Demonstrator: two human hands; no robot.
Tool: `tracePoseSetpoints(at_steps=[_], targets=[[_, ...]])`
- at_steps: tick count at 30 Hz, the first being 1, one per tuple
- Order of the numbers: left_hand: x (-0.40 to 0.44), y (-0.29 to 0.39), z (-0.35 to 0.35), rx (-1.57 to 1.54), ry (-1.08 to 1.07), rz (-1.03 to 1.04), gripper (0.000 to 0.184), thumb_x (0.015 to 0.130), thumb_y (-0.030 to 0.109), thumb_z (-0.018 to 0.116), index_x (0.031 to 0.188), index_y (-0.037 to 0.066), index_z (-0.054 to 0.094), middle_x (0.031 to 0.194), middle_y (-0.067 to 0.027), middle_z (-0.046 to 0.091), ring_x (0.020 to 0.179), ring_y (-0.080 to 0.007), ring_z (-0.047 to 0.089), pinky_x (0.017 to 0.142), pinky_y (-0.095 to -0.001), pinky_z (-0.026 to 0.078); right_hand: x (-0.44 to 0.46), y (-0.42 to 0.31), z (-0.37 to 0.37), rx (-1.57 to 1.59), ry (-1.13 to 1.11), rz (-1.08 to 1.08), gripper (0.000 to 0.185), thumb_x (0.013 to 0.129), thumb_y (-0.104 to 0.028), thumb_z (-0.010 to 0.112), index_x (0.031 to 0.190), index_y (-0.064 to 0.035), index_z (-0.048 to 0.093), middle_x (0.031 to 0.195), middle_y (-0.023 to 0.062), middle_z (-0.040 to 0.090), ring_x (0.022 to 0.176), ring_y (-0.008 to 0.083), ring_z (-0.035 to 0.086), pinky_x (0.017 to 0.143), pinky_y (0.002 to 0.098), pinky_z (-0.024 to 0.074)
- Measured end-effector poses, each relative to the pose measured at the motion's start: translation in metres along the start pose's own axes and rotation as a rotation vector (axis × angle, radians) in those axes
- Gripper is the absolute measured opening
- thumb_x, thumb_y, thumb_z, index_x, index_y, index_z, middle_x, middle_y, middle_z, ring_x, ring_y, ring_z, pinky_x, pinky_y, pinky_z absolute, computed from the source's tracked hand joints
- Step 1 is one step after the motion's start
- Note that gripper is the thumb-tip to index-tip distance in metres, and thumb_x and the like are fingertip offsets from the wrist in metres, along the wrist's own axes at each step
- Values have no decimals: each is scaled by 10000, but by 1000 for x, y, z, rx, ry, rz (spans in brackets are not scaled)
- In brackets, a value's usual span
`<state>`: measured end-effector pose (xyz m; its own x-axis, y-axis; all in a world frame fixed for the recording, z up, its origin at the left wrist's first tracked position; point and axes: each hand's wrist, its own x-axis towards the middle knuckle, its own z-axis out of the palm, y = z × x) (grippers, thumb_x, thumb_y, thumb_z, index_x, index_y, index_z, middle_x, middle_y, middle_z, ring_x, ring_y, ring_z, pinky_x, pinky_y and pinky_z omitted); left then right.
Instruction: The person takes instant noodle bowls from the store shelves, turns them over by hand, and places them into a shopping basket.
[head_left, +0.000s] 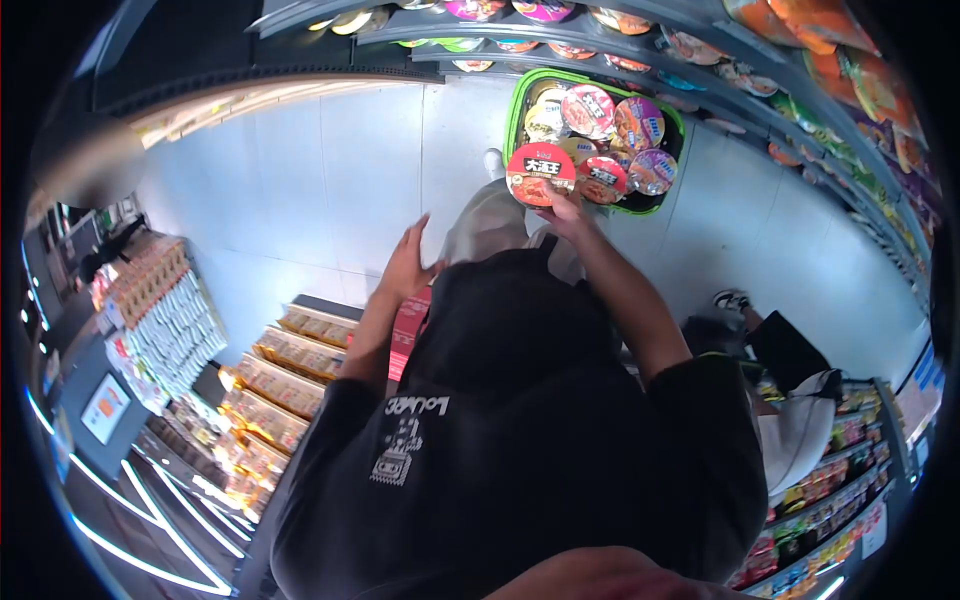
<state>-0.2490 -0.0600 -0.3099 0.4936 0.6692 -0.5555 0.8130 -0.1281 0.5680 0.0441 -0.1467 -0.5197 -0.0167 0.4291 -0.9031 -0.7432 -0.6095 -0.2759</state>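
Note:
My right hand grips a red instant noodle bowl by its near edge, with the printed lid facing up. The bowl is over the near left corner of a black basket with a bright green rim. Inside the basket sit several more noodle bowls, among them a pink-lidded bowl, a purple-lidded bowl and a smaller red bowl. My left hand is raised beside my knee, fingers apart and holding nothing. Below it, a red printed box shows partly behind my arm.
Shelves of noodle bowls curve along the top and right. A tiered display rack of packaged goods stands on the left, with stacked goods beyond. To my right is another person in a light top, near lower shelves.

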Motion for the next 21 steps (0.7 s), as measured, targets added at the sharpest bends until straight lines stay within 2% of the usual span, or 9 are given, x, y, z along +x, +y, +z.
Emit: tracePoseSetpoints(at_steps=[2,4,6,7,10,12,14,15,21], targets=[[-30,-61,7,17,-43,-99,936,765,225,828,1495,-4,290,1408,-280,474,1295,-427,486,1076,-453,430,48,25,7,74,300,10,492,913,-266,737,1313,-244,451,1149,14,658,958,193,688,716,393,605],[-59,-91,4,15,-72,-314,911,774,290,839,1473,2,332,1353,-259,541,1218,-384,576,1011,-451,486,103,58,-8,202,257,-116,429,918,-238,722,1279,-218,490,1147,25,649,975,225,683,751,442,604],[-98,-149,5,-5,-93,-411,877,790,336,828,1461,26,357,1301,-241,589,1150,-376,624,959,-454,519,125,59,-4,372,393,-42,396,909,-250,734,1246,-213,530,1173,24,636,1018,226,670,782,453,590],[-114,-164,-1,89,-137,-471,859,802,345,817,1455,23,361,1292,-244,590,1138,-350,634,940,-440,531,165,86,-21,423,314,-61,393,905,-252,738,1242,-218,538,1189,34,622,1054,220,651,803,450,580],[-147,-204,-5,-52,-83,-641,800,822,319,806,1436,26,384,1234,-248,610,1073,-319,658,881,-412,560,180,77,-21,488,364,-66,364,904,-227,734,1220,-214,553,1181,26,613,1042,208,644,813,440,570],[-150,-207,-8,-76,-78,-742,773,836,285,792,1436,19,383,1238,-257,606,1063,-308,663,879,-401,561,209,93,-37,570,379,-77,355,894,-167,734,1198,-223,559,1162,12,613,999,195,645,795,418,554],[-142,-200,-8,-97,-84,-740,750,849,270,779,1435,19,385,1240,-252,607,1071,-302,659,885,-398,558,279,151,-77,550,326,-362,423,872,-104,746,1211,-245,535,1165,-9,607,995,178,637,763,401,528],[-139,-197,-8,-130,-77,-734,726,862,256,767,1435,18,387,1242,-248,608,1080,-297,655,890,-395,555,235,115,-59,601,426,-448,517,852,-65,757,1250,-263,493,1172,-15,600,1006,167,625,738,387,508],[-111,-180,3,-275,-70,-686,645,910,221,720,1433,22,400,1258,-219,610,1124,-284,635,926,-381,538,229,112,-75,525,440,-435,568,843,-74,769,1288,-261,470,1164,-28,602,997,167,628,728,362,493]])
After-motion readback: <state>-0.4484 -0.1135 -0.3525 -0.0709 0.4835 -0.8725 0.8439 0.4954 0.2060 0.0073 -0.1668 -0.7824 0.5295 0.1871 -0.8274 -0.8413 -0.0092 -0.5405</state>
